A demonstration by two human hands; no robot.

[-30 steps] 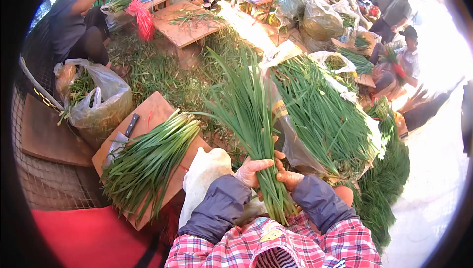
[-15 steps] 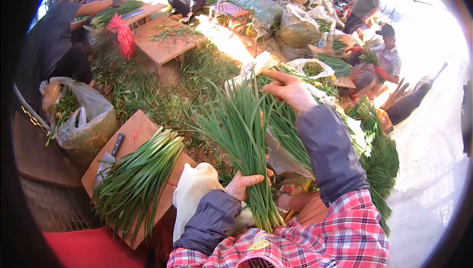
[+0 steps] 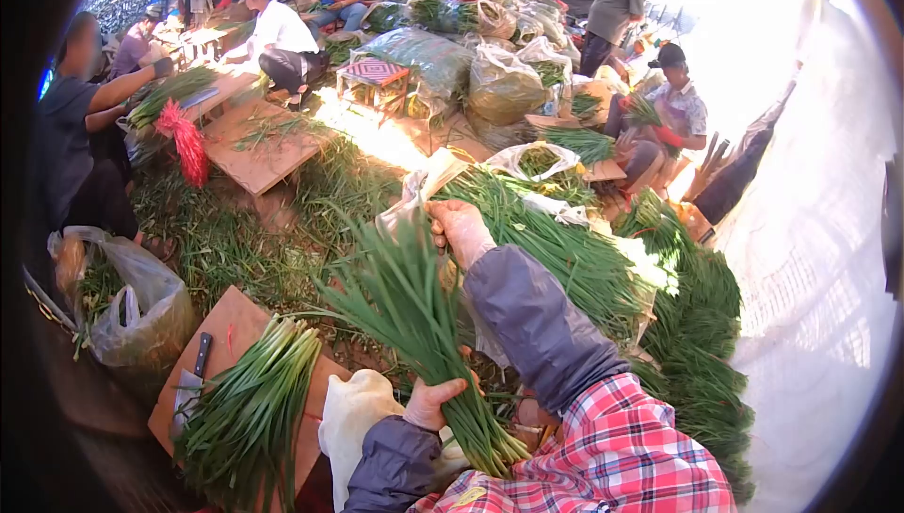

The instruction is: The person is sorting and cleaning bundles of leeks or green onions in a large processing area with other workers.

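My left hand is wrapped around the lower part of a bunch of garlic chives, its pale stem ends pointing down at my plaid clothing. The leaves fan up and left, slightly blurred. At their upper tips is my right hand, fingers curled together; whether a leaf is pinched in them I cannot make out. To the left, another pile of chives lies on a wooden board beside a knife with a black handle.
Long heaps of chives lie to the right, beside a white sheet wall. A plastic bag stands at left. Loose leaves litter the ground. Several people work around, one seated at right. Full sacks and a stool stand behind.
The view has turned right and tipped up. My right hand's fingers, stretched out before, are now curled near the leaf tips. My left hand still grips the bunch.
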